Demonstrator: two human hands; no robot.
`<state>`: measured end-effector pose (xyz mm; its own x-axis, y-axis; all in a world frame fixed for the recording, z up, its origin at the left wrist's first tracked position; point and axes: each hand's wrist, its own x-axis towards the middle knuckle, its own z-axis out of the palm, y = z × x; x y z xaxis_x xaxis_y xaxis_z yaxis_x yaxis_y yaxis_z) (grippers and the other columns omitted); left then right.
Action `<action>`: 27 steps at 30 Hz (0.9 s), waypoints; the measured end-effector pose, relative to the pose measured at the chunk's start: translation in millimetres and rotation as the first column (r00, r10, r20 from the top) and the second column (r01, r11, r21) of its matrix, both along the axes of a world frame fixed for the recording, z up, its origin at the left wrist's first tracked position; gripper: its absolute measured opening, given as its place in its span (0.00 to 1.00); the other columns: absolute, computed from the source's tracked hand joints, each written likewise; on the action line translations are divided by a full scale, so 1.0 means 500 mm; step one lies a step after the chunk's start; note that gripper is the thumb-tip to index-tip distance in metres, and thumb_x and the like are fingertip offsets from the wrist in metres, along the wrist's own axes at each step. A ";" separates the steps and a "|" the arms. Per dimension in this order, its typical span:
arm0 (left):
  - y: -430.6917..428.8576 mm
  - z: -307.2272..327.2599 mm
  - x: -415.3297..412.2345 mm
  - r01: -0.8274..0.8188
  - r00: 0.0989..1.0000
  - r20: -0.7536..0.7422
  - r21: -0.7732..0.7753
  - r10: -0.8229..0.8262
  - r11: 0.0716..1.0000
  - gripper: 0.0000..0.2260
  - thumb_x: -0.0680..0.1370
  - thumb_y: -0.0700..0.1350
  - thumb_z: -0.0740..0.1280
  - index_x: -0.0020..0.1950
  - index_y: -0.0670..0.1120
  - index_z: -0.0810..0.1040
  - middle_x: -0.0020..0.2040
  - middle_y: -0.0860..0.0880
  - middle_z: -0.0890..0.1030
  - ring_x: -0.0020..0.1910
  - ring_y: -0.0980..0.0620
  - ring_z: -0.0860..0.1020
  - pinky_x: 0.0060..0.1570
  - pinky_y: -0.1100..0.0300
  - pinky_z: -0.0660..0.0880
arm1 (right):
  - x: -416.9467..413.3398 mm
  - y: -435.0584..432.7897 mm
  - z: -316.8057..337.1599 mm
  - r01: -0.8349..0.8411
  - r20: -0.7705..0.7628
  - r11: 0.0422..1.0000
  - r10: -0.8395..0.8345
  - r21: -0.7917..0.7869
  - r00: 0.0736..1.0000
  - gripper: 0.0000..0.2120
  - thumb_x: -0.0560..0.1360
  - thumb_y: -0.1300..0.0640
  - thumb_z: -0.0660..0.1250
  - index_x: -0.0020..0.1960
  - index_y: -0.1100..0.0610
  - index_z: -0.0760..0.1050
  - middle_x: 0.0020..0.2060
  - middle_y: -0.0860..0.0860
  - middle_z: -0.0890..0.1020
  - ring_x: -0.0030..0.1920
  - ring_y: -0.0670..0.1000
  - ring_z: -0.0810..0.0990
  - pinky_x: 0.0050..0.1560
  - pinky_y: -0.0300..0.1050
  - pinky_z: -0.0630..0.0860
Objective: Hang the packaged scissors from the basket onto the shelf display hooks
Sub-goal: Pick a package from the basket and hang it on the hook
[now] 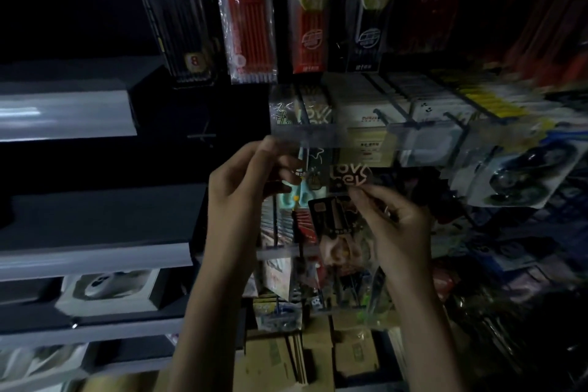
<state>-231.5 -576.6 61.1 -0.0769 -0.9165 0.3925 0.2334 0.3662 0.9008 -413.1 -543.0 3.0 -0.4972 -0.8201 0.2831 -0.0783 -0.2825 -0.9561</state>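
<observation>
My left hand (245, 181) pinches the top left of a clear scissors packet (305, 188) with mint-green handles inside. My right hand (394, 216) pinches a second packet (346, 178) with a dark card lettered "Love", overlapping the first. Both packets are held up just below a row of display hooks (391, 119) behind a clear rail (318, 134), where similar "Love" packets (315, 108) hang. The basket is out of view.
Packs of pens (248, 19) hang above the hooks. Grey shelves (63, 114) run along the left, one carrying a white boxed item (108, 289). More hanging goods (515, 175) crowd the right and below. Cardboard boxes (286, 356) sit at the bottom. The scene is dim.
</observation>
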 end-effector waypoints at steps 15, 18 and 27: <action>0.011 0.044 0.012 0.010 0.987 0.159 -0.148 0.014 0.989 0.12 0.87 0.43 0.63 0.68 0.45 0.81 0.45 0.41 0.82 0.42 0.49 0.80 0.47 0.52 0.77 | 0.025 -0.040 0.033 -0.061 -0.027 0.992 0.058 -0.113 0.998 0.02 0.77 0.54 0.75 0.48 0.47 0.85 0.43 0.41 0.88 0.48 0.39 0.85 0.47 0.33 0.77; 0.011 0.049 0.015 0.004 0.979 0.202 -0.161 0.029 0.987 0.12 0.87 0.43 0.63 0.69 0.46 0.80 0.47 0.37 0.83 0.44 0.47 0.81 0.49 0.49 0.79 | 0.032 -0.055 0.041 -0.043 -0.034 0.990 0.039 -0.134 0.999 0.03 0.77 0.54 0.75 0.50 0.51 0.86 0.43 0.43 0.87 0.47 0.41 0.84 0.46 0.35 0.76; 0.001 0.026 0.020 -0.089 0.915 0.343 -0.344 0.214 0.935 0.13 0.84 0.44 0.68 0.69 0.48 0.80 0.52 0.39 0.82 0.53 0.43 0.82 0.55 0.49 0.81 | 0.061 -0.103 0.055 -0.042 0.023 0.989 0.046 -0.143 0.999 0.06 0.78 0.53 0.74 0.48 0.55 0.86 0.39 0.45 0.86 0.42 0.40 0.83 0.41 0.34 0.75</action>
<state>-221.3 -576.3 74.1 -0.1430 -0.7618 0.6318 -0.1743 0.6478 0.7416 -382.8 -594.5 30.3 -0.4704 -0.7935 0.3861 -0.0379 -0.4189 -0.9072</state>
